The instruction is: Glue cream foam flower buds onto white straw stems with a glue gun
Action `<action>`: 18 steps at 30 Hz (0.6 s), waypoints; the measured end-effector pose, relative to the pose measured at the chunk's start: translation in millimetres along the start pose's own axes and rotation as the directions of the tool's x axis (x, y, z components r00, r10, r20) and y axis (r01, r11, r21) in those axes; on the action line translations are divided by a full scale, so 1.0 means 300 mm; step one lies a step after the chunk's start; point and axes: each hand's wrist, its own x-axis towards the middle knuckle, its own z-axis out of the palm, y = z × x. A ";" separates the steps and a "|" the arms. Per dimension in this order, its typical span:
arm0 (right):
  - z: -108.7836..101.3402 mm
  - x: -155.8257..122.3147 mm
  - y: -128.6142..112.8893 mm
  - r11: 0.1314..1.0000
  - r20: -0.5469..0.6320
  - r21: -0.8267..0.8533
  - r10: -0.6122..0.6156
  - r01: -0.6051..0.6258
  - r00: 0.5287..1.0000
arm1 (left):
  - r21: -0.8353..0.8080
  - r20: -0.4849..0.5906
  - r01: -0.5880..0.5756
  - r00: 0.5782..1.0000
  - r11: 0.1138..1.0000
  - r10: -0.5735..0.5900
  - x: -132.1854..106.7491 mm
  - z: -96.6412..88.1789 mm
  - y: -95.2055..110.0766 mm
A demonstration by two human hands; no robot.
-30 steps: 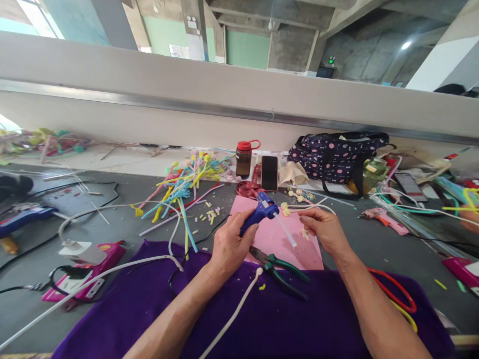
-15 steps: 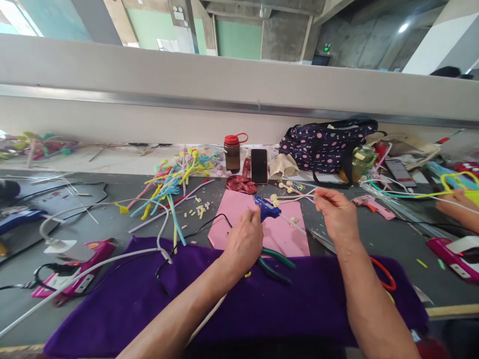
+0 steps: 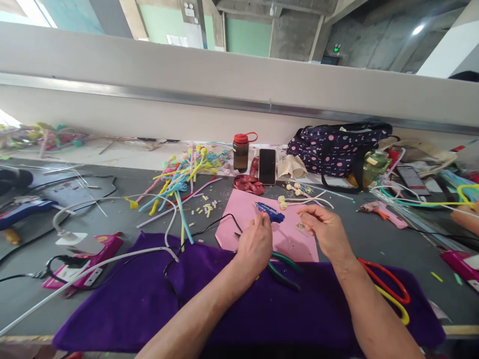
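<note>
My left hand (image 3: 256,242) is wrapped round a blue glue gun (image 3: 270,212) above a pink sheet (image 3: 239,209), its nozzle pointing away to the left. To its right, my right hand (image 3: 325,229) has thumb and fingers pinched together. A small pale piece (image 3: 301,227) shows beneath those fingertips, but I cannot make out what they hold. Just beyond the right hand, a cream stem with a yellow flower head (image 3: 283,202) lies on the table. Green-handled pliers (image 3: 284,279) rest partly under my left hand, on the purple cloth (image 3: 224,319).
Coloured fuzzy stems (image 3: 179,184) lie in a heap at the back left. A red-capped bottle (image 3: 241,152), a phone (image 3: 267,167) and a patterned bag (image 3: 333,149) stand behind. Cables cross beside a pink power strip (image 3: 86,264). A pink glue gun (image 3: 383,213) lies near another person's hand (image 3: 466,217).
My right hand has let go of the cream stem, which now lies on the table, and has moved down and left toward the glue gun. My left hand keeps hold of the gun.
</note>
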 end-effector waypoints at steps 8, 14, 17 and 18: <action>0.049 0.012 0.026 0.943 0.103 0.272 0.167 -0.190 0.981 | -0.034 0.038 -0.074 0.996 0.997 0.076 -0.011 -0.035 0.026; 0.043 0.017 0.032 0.922 0.101 0.316 0.202 -0.224 0.974 | -0.122 -0.072 -0.104 0.993 0.987 0.095 0.003 -0.079 -0.012; 0.057 0.007 0.027 0.928 0.121 0.311 0.176 -0.205 0.977 | -0.301 -0.070 -0.078 0.996 0.950 0.059 0.006 -0.084 -0.023; 0.064 0.003 0.026 0.933 0.126 0.305 0.157 -0.189 0.979 | -0.362 -0.055 -0.058 0.998 0.930 0.041 0.006 -0.085 -0.023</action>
